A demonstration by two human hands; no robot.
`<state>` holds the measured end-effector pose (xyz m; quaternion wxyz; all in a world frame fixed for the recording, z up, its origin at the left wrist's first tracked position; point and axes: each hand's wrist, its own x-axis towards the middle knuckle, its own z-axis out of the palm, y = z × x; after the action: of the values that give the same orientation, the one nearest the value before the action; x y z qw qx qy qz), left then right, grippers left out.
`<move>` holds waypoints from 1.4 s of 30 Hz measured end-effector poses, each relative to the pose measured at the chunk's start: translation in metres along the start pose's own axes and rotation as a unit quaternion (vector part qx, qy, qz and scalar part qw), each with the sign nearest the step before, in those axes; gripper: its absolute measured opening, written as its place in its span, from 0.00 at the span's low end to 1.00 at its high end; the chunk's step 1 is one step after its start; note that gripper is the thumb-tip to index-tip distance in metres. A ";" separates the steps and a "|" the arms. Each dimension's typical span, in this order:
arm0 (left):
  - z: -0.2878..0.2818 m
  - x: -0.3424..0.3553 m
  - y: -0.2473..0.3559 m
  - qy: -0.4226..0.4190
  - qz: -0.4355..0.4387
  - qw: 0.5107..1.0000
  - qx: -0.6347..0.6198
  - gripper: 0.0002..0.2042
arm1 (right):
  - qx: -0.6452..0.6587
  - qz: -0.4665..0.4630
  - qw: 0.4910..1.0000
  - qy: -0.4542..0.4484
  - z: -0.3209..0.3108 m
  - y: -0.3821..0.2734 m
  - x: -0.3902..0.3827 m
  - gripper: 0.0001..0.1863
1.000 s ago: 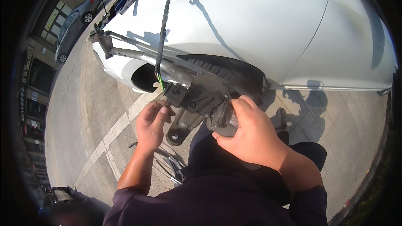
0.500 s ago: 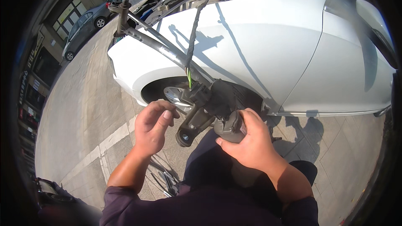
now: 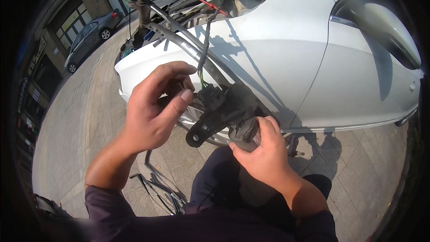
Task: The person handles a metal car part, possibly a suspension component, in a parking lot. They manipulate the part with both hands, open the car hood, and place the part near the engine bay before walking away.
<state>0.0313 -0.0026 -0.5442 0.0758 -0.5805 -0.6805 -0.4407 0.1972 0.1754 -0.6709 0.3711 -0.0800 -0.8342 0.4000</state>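
Observation:
My right hand (image 3: 266, 154) grips the rounded grey body of a wiper motor (image 3: 243, 135), thumb below and fingers along its right side. The motor is fixed to a metal wiper linkage (image 3: 186, 47) whose long bars slant up to the far left, with a pivot (image 3: 142, 11) at the end. A black plug (image 3: 211, 97) sits at the motor's upper left, on a black-taped wire harness (image 3: 206, 42) with green-yellow wires. Beside the plug is my left hand (image 3: 152, 112), thumb and curled forefinger apart, nothing visible between them. A dark bracket (image 3: 197, 137) juts out below the plug.
A white car (image 3: 277, 58) stands just beyond, its engine bay (image 3: 197, 2) uncovered at the far side. Wiper arms (image 3: 159, 190) lie on the paving at my left. A grey car (image 3: 92, 36) is parked at far left by a building.
My left hand has risen and come closer to the wires above the plug, its fingers parting. The motor and linkage have tilted slightly; my right hand keeps its hold.

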 end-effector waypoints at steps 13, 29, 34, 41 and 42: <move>-0.001 0.118 0.038 -0.446 -0.119 0.836 0.296 0.14 | -0.052 -0.014 0.998 0.015 -0.016 0.010 0.003 0.32; -0.001 0.113 0.049 -0.504 -0.235 0.757 0.344 0.18 | -0.051 -0.051 0.997 0.027 0.008 0.004 -0.005 0.31; -0.003 0.105 0.045 -0.481 -0.228 0.784 0.318 0.17 | -0.059 -0.014 0.998 0.018 0.006 -0.001 -0.006 0.32; -0.009 0.099 0.031 -0.452 -0.219 0.817 0.284 0.16 | -0.048 -0.002 0.999 0.000 0.002 -0.004 -0.006 0.32; -0.009 0.099 0.030 -0.451 -0.219 0.818 0.281 0.17 | -0.047 0.001 0.999 -0.005 0.001 -0.004 -0.006 0.32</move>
<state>0.0223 0.0607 -0.4628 -0.1781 -0.5038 -0.8418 0.0760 0.2008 0.1697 -0.6719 0.3625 -0.0963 -0.8538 0.3610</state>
